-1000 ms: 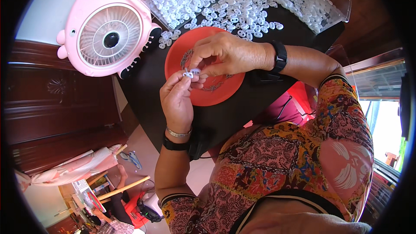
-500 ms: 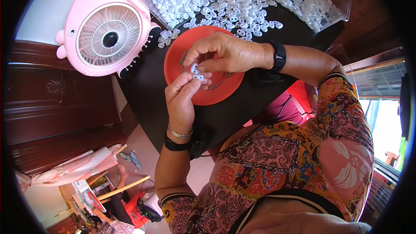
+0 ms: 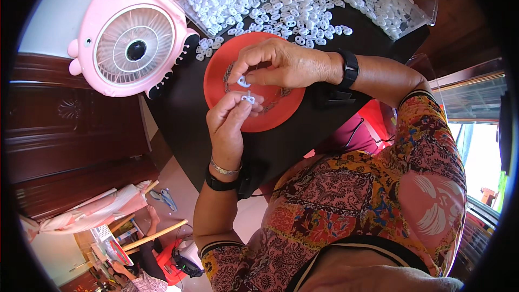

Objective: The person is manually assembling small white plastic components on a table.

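My left hand [image 3: 228, 124] pinches a small white plastic two-holed piece [image 3: 248, 99] between thumb and fingertips. Just above it, my right hand [image 3: 289, 66] is closed on a second white plastic piece [image 3: 243, 82], gripped by thumb and forefinger. A narrow gap separates the two pieces. Both hands are over a round orange-red plate [image 3: 216, 70], where small thin metal parts [image 3: 227, 75] lie, partly hidden by my fingers.
Many white two-holed pieces [image 3: 275, 5] are heaped behind the plate and in a clear tray [image 3: 397, 35] at the back right. A pink animal-shaped fan [image 3: 135, 48] stands at the left of the black table [image 3: 178, 130]. Another person's arm shows at lower left.
The two white pieces, close together or touching before, are now slightly apart. My right hand has barely moved, and the left piece has turned a little.
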Available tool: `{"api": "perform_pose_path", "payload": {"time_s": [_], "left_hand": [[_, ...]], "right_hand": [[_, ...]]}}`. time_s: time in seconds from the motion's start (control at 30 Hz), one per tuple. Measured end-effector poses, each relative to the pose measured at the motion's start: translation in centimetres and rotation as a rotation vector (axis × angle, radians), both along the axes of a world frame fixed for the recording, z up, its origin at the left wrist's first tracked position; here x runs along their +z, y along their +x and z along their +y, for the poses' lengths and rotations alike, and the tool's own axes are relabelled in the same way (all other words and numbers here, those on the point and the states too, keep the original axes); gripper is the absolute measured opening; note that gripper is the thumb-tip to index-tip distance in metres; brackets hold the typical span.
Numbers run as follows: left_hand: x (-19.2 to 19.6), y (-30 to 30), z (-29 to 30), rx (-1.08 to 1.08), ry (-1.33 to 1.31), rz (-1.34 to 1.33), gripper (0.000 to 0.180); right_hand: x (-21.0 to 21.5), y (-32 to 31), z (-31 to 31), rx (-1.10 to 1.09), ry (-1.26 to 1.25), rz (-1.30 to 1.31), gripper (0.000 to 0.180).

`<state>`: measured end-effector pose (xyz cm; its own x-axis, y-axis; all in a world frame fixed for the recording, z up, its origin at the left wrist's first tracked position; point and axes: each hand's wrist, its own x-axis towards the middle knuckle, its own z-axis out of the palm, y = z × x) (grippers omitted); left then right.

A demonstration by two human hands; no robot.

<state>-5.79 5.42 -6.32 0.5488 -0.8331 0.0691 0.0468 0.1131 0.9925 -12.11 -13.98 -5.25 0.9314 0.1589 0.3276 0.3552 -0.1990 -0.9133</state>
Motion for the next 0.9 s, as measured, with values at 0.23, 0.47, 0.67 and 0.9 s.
{"api": "perform_pose_path", "payload": {"time_s": [0.23,0.47,0.67,0.9], "left_hand": [[-0.19,0.25,0.15,0.122,0.081,-0.027,0.014],[-0.36,0.36,0.09,0.133,0.073,-0.022,0.014],[-0.29,0.29,0.10,0.125,0.079,-0.016,0.014],[-0.42,0.33,0.10,0.126,0.080,-0.029,0.014]], "right_hand": [[0.42,-0.12,-0.42,-0.001,0.114,0.224,0.019],[-0.07,0.06,-0.39,0.049,0.141,0.217,0.018],[-0.06,0.03,-0.56,0.056,0.169,0.270,0.018],[-0.15,-0.07,-0.28,0.086,0.199,0.280,0.018]]}}
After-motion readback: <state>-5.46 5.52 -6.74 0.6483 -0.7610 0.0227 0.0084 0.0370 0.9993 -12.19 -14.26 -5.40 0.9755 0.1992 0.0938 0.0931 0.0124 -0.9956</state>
